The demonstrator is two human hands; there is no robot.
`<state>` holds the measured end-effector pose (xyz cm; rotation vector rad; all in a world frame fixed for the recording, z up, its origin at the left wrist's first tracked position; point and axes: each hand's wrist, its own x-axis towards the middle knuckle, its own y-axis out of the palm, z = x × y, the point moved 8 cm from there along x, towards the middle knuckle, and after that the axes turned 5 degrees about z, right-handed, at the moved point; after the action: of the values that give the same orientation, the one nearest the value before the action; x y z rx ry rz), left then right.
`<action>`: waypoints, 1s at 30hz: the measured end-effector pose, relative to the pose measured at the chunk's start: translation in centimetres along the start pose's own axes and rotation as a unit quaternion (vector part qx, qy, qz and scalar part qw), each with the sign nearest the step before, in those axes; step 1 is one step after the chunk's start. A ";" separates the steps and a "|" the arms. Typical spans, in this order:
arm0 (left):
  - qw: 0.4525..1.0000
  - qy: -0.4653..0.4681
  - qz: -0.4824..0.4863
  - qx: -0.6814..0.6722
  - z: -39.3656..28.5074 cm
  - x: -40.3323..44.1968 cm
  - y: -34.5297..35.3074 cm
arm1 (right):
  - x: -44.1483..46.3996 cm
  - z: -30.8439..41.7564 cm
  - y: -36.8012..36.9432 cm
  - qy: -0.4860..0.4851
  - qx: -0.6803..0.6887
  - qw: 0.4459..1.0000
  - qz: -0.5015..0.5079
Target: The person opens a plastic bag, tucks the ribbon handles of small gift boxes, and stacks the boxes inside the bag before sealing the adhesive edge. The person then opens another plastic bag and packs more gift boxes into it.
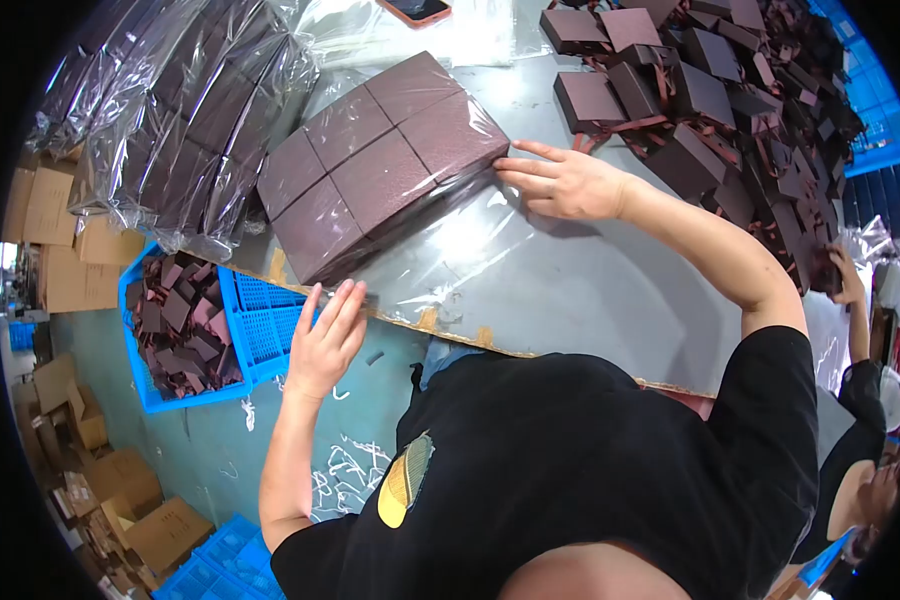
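Observation:
A block of several dark brown boxes (pixel 370 165), set edge to edge in clear plastic wrap, lies on the grey table (pixel 570 265). My left hand (pixel 327 338) is at the table's front edge by the block's lower corner, its fingers stretched out. Against the block's right end rest the fingertips of my right hand (pixel 568 183), the fingers extended and slightly apart. Loose clear film (pixel 470 225) spreads over the tabletop between my hands. Whether the left fingertips press on the wrap or only lie beside it, I cannot tell.
Wrapped packs of brown boxes (pixel 185 120) stand at the left. Loose brown boxes (pixel 705 90) with ribbons are heaped at the right. A phone (pixel 417 10) lies at the back. Below the edge is a blue crate (pixel 175 400) of brown pieces. A co-worker's hand (pixel 848 275) shows far right.

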<state>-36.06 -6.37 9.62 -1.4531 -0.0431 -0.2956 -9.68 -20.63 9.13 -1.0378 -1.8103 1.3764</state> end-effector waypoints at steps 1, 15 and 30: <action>1.000 -0.002 0.007 -0.017 0.3 0.2 0.0 | -0.1 -0.2 0.2 -0.006 0.004 1.000 0.003; 0.947 -0.169 -0.181 -0.204 5.1 -1.7 -1.5 | -1.7 -4.0 -0.2 0.239 0.296 0.897 -0.225; 0.820 -0.345 -0.345 -0.299 7.9 -3.1 -0.4 | -1.7 -4.0 1.6 0.398 0.446 0.605 -0.527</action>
<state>-37.91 1.83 10.30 -2.0750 -1.1874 -0.3681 -5.16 -20.02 8.53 0.1167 -0.5455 0.6164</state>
